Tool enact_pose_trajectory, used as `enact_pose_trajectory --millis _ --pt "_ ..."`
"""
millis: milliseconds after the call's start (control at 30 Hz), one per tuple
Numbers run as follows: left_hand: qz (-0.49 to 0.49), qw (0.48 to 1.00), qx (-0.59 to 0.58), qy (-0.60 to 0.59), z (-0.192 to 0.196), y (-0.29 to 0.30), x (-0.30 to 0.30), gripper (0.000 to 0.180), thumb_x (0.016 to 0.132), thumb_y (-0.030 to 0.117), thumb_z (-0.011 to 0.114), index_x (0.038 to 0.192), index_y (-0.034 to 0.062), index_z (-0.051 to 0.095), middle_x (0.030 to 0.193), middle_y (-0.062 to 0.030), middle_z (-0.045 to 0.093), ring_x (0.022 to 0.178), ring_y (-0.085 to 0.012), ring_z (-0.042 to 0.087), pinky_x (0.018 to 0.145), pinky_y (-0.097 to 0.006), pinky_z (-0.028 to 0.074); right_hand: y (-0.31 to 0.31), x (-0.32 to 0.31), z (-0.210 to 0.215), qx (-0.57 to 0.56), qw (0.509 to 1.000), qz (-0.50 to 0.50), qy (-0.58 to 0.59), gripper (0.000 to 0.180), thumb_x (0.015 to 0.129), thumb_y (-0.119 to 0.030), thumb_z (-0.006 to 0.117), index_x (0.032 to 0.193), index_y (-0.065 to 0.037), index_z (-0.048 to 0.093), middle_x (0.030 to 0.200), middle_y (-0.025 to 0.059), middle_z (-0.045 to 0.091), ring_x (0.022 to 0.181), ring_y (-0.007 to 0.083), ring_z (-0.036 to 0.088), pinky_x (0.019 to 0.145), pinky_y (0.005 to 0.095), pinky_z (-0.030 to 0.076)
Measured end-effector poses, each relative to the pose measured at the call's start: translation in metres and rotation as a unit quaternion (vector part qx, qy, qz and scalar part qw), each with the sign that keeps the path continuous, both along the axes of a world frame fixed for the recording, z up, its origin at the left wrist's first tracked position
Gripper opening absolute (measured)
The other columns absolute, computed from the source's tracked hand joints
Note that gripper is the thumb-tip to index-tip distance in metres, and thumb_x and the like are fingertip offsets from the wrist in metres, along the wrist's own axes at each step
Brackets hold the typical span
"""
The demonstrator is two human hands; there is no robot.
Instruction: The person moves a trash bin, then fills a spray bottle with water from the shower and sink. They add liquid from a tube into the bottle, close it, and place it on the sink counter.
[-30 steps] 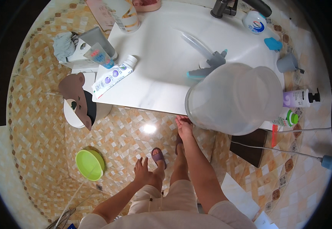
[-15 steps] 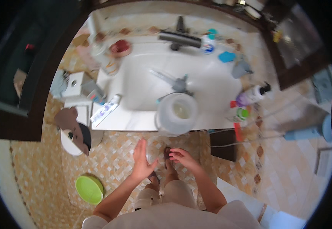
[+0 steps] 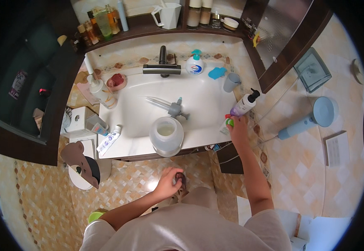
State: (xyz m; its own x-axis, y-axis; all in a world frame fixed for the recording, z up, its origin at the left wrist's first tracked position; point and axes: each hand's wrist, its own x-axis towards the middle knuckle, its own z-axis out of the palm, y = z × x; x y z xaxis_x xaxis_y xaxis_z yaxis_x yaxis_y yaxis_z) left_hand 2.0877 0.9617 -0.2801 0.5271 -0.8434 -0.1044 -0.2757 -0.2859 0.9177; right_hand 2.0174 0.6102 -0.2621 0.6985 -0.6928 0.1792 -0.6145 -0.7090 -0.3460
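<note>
The right hand (image 3: 237, 127) rests at the right edge of the counter (image 3: 198, 136), its fingers closed loosely around a small green-capped bottle (image 3: 228, 122) — how firm the grip is, I cannot tell. This bottle stands just beside a taller white pump bottle (image 3: 244, 104) with a black head, near the right rim of the sink (image 3: 198, 96). It looks like light plastic, stiff enough to squeeze a little; if it is wet it may be slippery, so it is better to hold it around the body, below the cap, and not by the cap alone.

The left hand (image 3: 168, 183) hangs low, in front of the counter's front edge, curled around a small dark object (image 3: 178, 179) that I cannot identify.

At the front edge of the counter stands a translucent plastic jug (image 3: 166, 134), open at the top, with a little pale liquid inside — probably light, but easy to tip. A toothpaste tube (image 3: 108, 140) lies toward the front left corner, and a blue-and-white soap dispenser (image 3: 195, 65) stands at the back edge beside the black faucet (image 3: 162, 67).
</note>
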Motion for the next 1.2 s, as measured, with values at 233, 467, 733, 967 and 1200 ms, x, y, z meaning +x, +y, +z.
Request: enact_pose_trajectory --millis 233,467,733,967,1200 --pt "0.039 0.978 -0.173 -0.109 0.056 -0.057 0.006 0.043 0.079 0.008 0.072 0.119 0.0062 0.056 0.111 -0.0114 0.058 0.1 -0.0304 0.055 0.091 -0.04 0.042 0.063 -0.023 0.104 0.134 0.972 0.181 -0.067 0.028 0.081 -0.009 0.07 0.107 -0.004 0.061 0.1 0.0144 0.053 0.088 0.0314 0.058 0.075 0.039 0.049" --pt "0.018 0.984 -0.094 -0.15 0.121 -0.028 0.015 0.056 0.069 0.029 0.085 0.115 0.0077 0.061 0.103 -0.0093 0.066 0.099 -0.0286 0.059 0.09 -0.038 0.04 0.143 -0.023 0.19 0.276 0.905 0.297 -0.129 0.024 0.085 -0.019 0.071 0.101 -0.004 0.06 0.089 0.0114 0.057 0.07 0.0253 0.059 0.061 0.0322 0.048" --pt "-0.03 0.998 -0.06 0.001 0.137 0.014 0.012 0.053 0.074 0.028 0.083 0.117 0.0054 0.06 0.104 -0.0092 0.068 0.094 -0.0252 0.064 0.086 -0.036 0.048 0.169 -0.005 0.188 0.14 0.897 0.403 -0.117 0.023 0.084 -0.021 0.073 0.088 -0.007 0.056 0.069 0.0085 0.059 0.059 0.0243 0.059 0.054 0.0349 0.046" --pt "-0.023 0.985 -0.083 0.152 0.14 0.037 0.02 0.057 0.075 0.025 0.084 0.121 0.0046 0.058 0.108 -0.006 0.066 0.1 -0.0133 0.061 0.087 -0.03 0.049 0.174 -0.005 0.219 0.224 0.831 0.48 -0.17 0.03 0.085 -0.017 0.07 0.109 -0.007 0.056 0.101 0.0142 0.059 0.086 0.0312 0.062 0.073 0.0379 0.05" --pt "-0.027 0.995 -0.02 -0.097 0.146 0.039 0.034 0.057 0.07 0.036 0.084 0.114 0.0088 0.061 0.102 -0.0104 0.068 0.093 -0.03 0.061 0.089 -0.038 0.045 0.169 0.0 0.221 0.225 0.835 0.497 0.068 0.037 0.089 -0.024 0.066 0.115 0.0 0.054 0.117 0.0186 0.054 0.096 0.0334 0.061 0.082 0.0404 0.049"
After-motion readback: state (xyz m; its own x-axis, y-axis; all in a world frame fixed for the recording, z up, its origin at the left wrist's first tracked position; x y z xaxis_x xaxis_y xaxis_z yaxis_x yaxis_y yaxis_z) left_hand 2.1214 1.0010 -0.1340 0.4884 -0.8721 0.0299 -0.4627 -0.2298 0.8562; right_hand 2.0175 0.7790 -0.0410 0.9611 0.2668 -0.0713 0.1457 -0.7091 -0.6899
